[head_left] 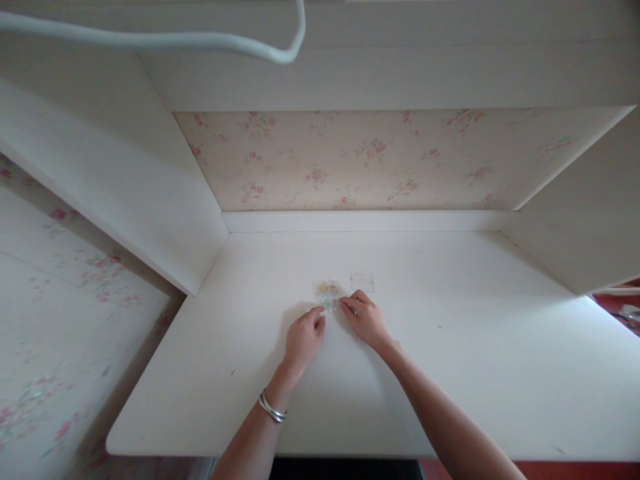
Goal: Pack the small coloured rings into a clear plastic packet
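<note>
A small clear plastic box (326,289) lies on the white desk, with tiny yellow, reddish and greenish pieces in it, too small to name. My left hand (304,338) is closed at its front left corner, the thumb and index finger by the edge. On the right side, my right hand (366,321) pinches at the box's edge with thumb and index finger together; whether a tiny piece is between them is hidden. Just beyond the right hand, a flat transparent square piece (362,281), like a lid, rests on the desk.
The white desk (450,387) has side panels left (165,220) and right (570,227) and a flower-patterned back wall (350,160). A white bent tube (200,41) crosses overhead. Small dark marks or specks show on the desktop. A silver bracelet (273,408) circles my left wrist.
</note>
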Demonstrator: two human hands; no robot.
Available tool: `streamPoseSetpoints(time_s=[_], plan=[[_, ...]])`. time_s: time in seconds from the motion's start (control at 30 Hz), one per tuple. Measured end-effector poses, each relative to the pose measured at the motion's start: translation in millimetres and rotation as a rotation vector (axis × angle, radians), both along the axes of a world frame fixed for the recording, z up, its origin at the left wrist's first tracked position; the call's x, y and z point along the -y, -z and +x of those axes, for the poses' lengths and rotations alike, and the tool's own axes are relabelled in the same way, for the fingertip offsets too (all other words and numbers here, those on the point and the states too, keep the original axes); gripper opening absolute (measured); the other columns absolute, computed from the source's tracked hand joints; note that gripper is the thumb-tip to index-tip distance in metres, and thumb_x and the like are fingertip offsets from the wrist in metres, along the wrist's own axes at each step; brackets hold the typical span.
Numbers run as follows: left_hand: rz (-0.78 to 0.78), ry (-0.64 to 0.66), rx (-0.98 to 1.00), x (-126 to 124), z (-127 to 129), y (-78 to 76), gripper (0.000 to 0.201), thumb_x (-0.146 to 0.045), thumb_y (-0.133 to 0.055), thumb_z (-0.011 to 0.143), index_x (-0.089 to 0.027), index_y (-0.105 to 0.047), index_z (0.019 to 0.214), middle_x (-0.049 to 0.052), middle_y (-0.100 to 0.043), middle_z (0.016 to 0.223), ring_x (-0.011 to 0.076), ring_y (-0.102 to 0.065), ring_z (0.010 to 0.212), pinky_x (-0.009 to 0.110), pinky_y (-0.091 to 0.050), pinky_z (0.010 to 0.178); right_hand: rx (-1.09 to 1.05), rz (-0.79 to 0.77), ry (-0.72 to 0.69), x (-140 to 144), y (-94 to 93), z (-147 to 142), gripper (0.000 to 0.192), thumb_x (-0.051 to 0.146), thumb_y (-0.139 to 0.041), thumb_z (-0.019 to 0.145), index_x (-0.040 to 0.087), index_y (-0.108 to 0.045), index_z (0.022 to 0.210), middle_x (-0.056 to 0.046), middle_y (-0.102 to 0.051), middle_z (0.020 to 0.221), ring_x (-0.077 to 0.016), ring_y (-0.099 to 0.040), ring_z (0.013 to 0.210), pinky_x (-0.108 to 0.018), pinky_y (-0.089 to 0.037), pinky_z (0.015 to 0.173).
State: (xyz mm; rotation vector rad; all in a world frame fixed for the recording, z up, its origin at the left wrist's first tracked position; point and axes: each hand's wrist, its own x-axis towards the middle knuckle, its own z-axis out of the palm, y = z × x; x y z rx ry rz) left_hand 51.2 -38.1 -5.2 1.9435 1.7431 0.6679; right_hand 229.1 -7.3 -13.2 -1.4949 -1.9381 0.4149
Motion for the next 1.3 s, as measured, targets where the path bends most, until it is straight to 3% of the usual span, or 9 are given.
streamPoseSetpoints(time_s=[0.23,0.37,0.6,0.77,1.1,1.3], plan=[[-0.014,-0.007,-0.065,3,2,-3.6,0.028,-0.028,-0.044,0.09,-0.023,-0.057,0.115,0.003,-0.07,0.091,0.0137,-0.064,0.078,0.022,-0.044,0.068,-0.169,-0.022,0.188,13,11.6,27,0.037,0.046,-0.042,0.088,0.021,-0.07,0.09,-0.005,-0.06,0.079,-0.0151,-0.055,0.066,-0.028,-0.044,0.064],[0.005,0.092,-0.108,9,19,-9.8,0.025,-0.029,-0.042,0.091,-0.026,-0.06,0.108,0.002,-0.069,0.1,0.0147,-0.064,0.086,0.024,-0.045,0.075,-0.213,-0.035,0.234,22,10.8,34,0.039,0.047,-0.043,0.088,0.019,-0.069,0.09,-0.005,-0.06,0.079,-0.015,-0.055,0.066,-0.028,-0.044,0.064],[-0.07,0.202,-0.216,-1,56,-23.6,0.028,-0.03,-0.04,0.093,-0.026,-0.055,0.116,0.005,-0.065,0.108,0.0165,-0.061,0.096,0.026,-0.046,0.081,-0.224,-0.027,0.204,24,11.9,31,0.036,0.044,-0.042,0.088,0.02,-0.069,0.092,-0.004,-0.06,0.078,-0.0138,-0.054,0.065,-0.026,-0.043,0.062],[-0.077,0.23,-0.309,-12,67,-21.2,0.028,-0.029,-0.035,0.094,-0.023,-0.06,0.105,0.006,-0.065,0.1,0.0172,-0.061,0.094,0.027,-0.046,0.078,-0.25,-0.01,0.204,24,12.7,35,0.033,0.041,-0.044,0.088,0.02,-0.069,0.091,-0.004,-0.059,0.078,-0.0136,-0.054,0.065,-0.026,-0.043,0.062],[0.025,0.193,-0.149,-9,64,-20.2,0.025,-0.028,-0.037,0.094,-0.024,-0.062,0.097,0.002,-0.066,0.095,0.014,-0.061,0.09,0.023,-0.044,0.079,-0.239,-0.032,0.164,24,12.6,38,0.03,0.039,-0.045,0.089,0.021,-0.069,0.09,-0.003,-0.059,0.08,-0.0125,-0.055,0.065,-0.024,-0.043,0.062],[0.089,0.103,-0.175,-16,51,-29.1,0.026,-0.03,-0.035,0.095,-0.024,-0.06,0.099,0.003,-0.066,0.098,0.0142,-0.061,0.091,0.023,-0.043,0.079,0.043,-0.031,0.052,24,11.9,35,0.026,0.033,-0.044,0.09,0.028,-0.068,0.098,-0.002,-0.061,0.087,-0.0137,-0.058,0.074,-0.025,-0.042,0.069]])
